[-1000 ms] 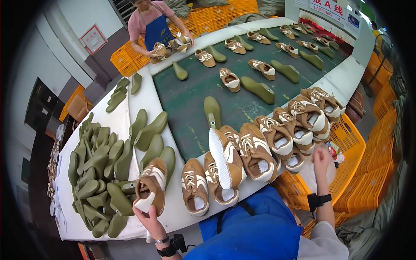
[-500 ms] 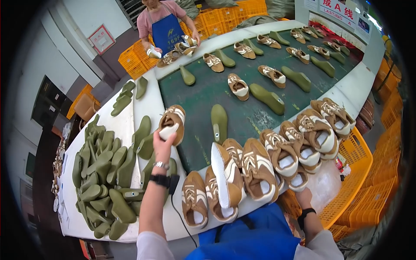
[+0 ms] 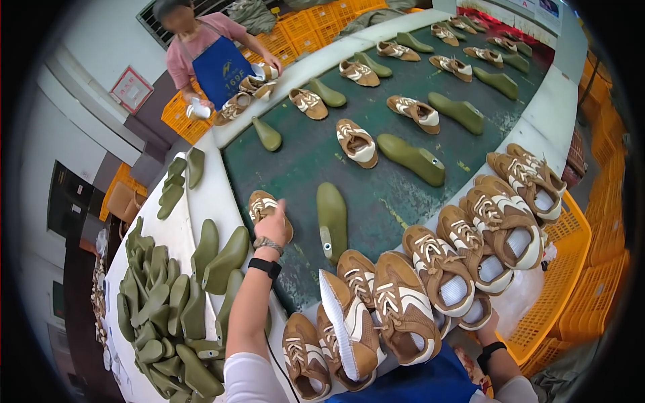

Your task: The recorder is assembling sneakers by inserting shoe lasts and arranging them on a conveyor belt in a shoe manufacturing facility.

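Observation:
My left hand is closed around the heel part of a brown and white sneaker, at the near left corner of the green belt. A green shoe last lies to the right of it. My right hand is low on the right, against the heel of a brown sneaker in the near row; its fingers are hidden. Along the near white edge stand several brown sneakers, one of them tipped on its side with its white sole showing.
A heap of green lasts covers the white tabletop at left. On the green belt sneakers and lasts lie in pairs. Across it a person in a blue apron handles sneakers. An orange crate stands at right.
My left hand has swung the sneaker forward and lowered it at the belt's corner, its toe now pointing away. My right hand stays by the row. The view has shifted.

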The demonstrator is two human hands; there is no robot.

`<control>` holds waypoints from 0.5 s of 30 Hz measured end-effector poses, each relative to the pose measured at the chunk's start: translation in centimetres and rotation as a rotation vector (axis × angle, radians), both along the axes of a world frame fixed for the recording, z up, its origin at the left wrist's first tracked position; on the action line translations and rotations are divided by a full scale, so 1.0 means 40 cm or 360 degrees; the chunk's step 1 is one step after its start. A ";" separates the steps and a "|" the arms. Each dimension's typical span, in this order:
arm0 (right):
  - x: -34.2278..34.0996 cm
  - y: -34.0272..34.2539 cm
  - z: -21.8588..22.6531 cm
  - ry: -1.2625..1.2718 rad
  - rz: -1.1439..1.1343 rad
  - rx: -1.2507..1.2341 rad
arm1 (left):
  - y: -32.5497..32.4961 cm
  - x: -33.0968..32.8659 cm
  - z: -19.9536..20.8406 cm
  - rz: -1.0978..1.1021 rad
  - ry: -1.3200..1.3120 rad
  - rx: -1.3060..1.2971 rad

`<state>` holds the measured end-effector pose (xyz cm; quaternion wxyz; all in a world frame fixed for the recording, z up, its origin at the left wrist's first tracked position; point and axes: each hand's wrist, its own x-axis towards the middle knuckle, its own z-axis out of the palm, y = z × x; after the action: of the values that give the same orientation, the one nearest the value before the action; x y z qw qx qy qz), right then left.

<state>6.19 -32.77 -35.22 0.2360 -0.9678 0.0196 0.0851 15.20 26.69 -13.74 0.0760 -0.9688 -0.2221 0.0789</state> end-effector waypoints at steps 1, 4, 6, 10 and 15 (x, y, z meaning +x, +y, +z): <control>0.006 0.007 0.004 -0.0066 0.0021 0.0025 | -0.031 0.005 0.013 -0.0407 -0.0074 0.0023; 0.022 0.020 -0.005 0.0059 0.0016 -0.0003 | -0.079 0.022 -0.043 -0.1064 -0.0036 0.0102; 0.020 0.010 -0.037 0.0062 -0.0040 0.0052 | -0.102 0.040 -0.057 -0.1333 0.0064 0.0156; 0.012 -0.010 -0.035 0.0058 0.0014 -0.0059 | -0.098 0.088 -0.063 -0.0821 0.0118 -0.0052; 0.022 0.016 0.023 0.0098 0.0116 -0.0209 | -0.046 0.110 -0.086 -0.0477 0.0060 -0.0069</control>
<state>7.07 -32.11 -34.31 0.1680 -0.9782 -0.0029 0.1219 19.60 24.83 -17.18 0.0700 -0.9909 -0.0719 0.0896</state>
